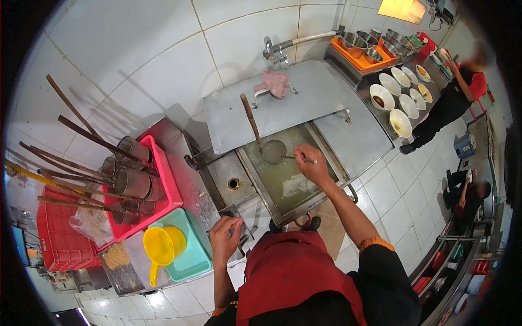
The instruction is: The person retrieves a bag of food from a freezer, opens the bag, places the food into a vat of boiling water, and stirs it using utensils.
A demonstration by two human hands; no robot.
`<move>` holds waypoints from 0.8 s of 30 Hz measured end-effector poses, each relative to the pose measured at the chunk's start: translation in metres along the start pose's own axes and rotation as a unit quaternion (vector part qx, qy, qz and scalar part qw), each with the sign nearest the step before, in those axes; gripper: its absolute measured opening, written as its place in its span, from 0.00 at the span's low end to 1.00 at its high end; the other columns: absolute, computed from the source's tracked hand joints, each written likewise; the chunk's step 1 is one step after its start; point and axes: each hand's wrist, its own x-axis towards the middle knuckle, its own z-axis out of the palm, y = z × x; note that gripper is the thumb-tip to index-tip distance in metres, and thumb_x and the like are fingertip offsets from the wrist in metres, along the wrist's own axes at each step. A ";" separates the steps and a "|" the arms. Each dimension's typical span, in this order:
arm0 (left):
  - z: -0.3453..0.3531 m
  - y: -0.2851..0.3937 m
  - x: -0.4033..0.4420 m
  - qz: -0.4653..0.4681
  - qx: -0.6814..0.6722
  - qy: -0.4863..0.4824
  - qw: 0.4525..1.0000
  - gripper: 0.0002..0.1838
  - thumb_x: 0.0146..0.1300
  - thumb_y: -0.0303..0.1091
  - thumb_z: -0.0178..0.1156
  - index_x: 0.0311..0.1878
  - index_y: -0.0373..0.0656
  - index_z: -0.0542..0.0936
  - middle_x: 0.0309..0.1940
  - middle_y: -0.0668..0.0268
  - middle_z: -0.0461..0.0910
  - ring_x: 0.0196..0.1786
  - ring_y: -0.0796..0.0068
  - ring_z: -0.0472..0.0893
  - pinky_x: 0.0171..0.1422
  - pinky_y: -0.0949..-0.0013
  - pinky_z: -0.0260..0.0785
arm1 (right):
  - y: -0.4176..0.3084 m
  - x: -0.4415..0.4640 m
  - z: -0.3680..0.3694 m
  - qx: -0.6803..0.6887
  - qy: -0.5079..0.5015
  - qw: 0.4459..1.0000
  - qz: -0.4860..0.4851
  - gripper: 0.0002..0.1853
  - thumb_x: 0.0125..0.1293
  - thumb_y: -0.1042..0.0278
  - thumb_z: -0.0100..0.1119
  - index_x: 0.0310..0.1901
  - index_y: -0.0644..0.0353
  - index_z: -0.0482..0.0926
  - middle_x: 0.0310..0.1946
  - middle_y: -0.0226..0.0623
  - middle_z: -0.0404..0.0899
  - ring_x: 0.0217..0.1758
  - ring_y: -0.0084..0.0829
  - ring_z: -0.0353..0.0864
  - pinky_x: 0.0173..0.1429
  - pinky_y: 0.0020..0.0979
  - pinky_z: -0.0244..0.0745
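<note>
My right hand (311, 164) is closed around a thin stick-like utensil (289, 157), held over the open boiling tank (293, 202) of cloudy greenish water. The far tip of this utensil reaches the rim of a round mesh strainer (273, 151) in the water. That strainer's wooden handle (250, 118) leans up against the tank's back edge, out of my grip. Pale foam or starch (298, 185) floats nearer to me. Loosely curled, my left hand (225, 234) hovers by the counter's front edge, left of the tank, with nothing visible in it.
Left of the tank are a drain basin (232, 183), a pink tray (175, 187) of long-handled strainers, a turquoise tub (190, 255) and a yellow dipper (163, 243). White bowls (401, 122) line the right counter. A person (454, 95) stands beside them; another person (468, 193) is farther right.
</note>
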 end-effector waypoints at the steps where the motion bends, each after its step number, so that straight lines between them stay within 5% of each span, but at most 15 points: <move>1: 0.008 -0.004 -0.002 -0.009 -0.029 -0.018 0.999 0.06 0.66 0.31 0.63 0.42 0.39 0.84 0.33 0.60 0.83 0.33 0.65 0.83 0.38 0.67 0.75 | -0.001 -0.009 0.001 -0.005 0.000 1.000 -0.001 0.05 0.64 0.71 0.61 0.39 0.61 0.82 0.32 0.47 0.83 0.28 0.45 0.83 0.32 0.40 0.75; 4: 0.043 -0.003 -0.003 -0.041 -0.085 -0.085 0.992 0.10 0.69 0.34 0.61 0.48 0.40 0.83 0.30 0.63 0.82 0.29 0.70 0.81 0.34 0.68 0.73 | -0.026 -0.025 0.000 0.001 -0.018 0.999 0.045 0.04 0.63 0.71 0.63 0.37 0.61 0.79 0.29 0.46 0.81 0.25 0.44 0.82 0.29 0.38 0.74; 7: 0.071 0.027 0.022 0.097 -0.100 -0.076 0.987 0.15 0.70 0.39 0.61 0.54 0.41 0.82 0.30 0.63 0.82 0.29 0.74 0.81 0.34 0.68 0.73 | -0.025 -0.048 0.015 0.028 0.014 0.999 -0.028 0.05 0.64 0.72 0.62 0.40 0.61 0.77 0.30 0.45 0.79 0.28 0.46 0.81 0.29 0.41 0.73; 10: 0.083 0.051 0.040 0.055 -0.111 -0.099 0.987 0.17 0.72 0.44 0.59 0.54 0.41 0.79 0.29 0.63 0.81 0.27 0.75 0.80 0.33 0.67 0.73 | -0.043 -0.061 0.009 -0.001 -0.029 0.999 -0.037 0.05 0.65 0.71 0.62 0.40 0.59 0.76 0.31 0.42 0.76 0.29 0.46 0.79 0.31 0.42 0.73; 13: 0.124 0.021 0.033 -0.105 -0.293 -0.112 0.944 0.20 0.74 0.51 0.54 0.51 0.41 0.77 0.27 0.65 0.80 0.26 0.73 0.80 0.30 0.67 0.71 | -0.065 -0.076 0.000 -0.019 -0.021 0.999 -0.025 0.05 0.66 0.70 0.61 0.41 0.59 0.76 0.29 0.41 0.74 0.28 0.46 0.78 0.31 0.42 0.73; 19: 0.158 -0.011 0.028 -0.305 -0.450 -0.196 0.816 0.24 0.76 0.55 0.47 0.39 0.42 0.77 0.23 0.65 0.77 0.24 0.73 0.77 0.30 0.68 0.70 | -0.085 -0.117 -0.011 -0.056 -0.082 0.994 -0.043 0.15 0.55 0.76 0.61 0.46 0.61 0.76 0.42 0.43 0.74 0.41 0.44 0.81 0.37 0.39 0.78; 22: 0.127 0.030 0.051 -0.405 -0.462 -0.269 0.742 0.23 0.76 0.52 0.48 0.37 0.42 0.79 0.22 0.65 0.75 0.23 0.72 0.76 0.32 0.66 0.72 | -0.093 -0.127 -0.012 -0.039 -0.074 0.996 -0.019 0.16 0.56 0.76 0.61 0.48 0.61 0.76 0.44 0.43 0.76 0.42 0.44 0.82 0.39 0.38 0.79; 24: 0.139 0.039 0.053 -0.460 -0.477 -0.223 0.715 0.22 0.76 0.50 0.48 0.38 0.41 0.79 0.22 0.65 0.74 0.23 0.72 0.75 0.32 0.66 0.72 | -0.099 -0.128 -0.016 -0.025 -0.078 0.997 -0.014 0.17 0.57 0.75 0.62 0.49 0.60 0.76 0.46 0.43 0.77 0.44 0.44 0.83 0.41 0.38 0.80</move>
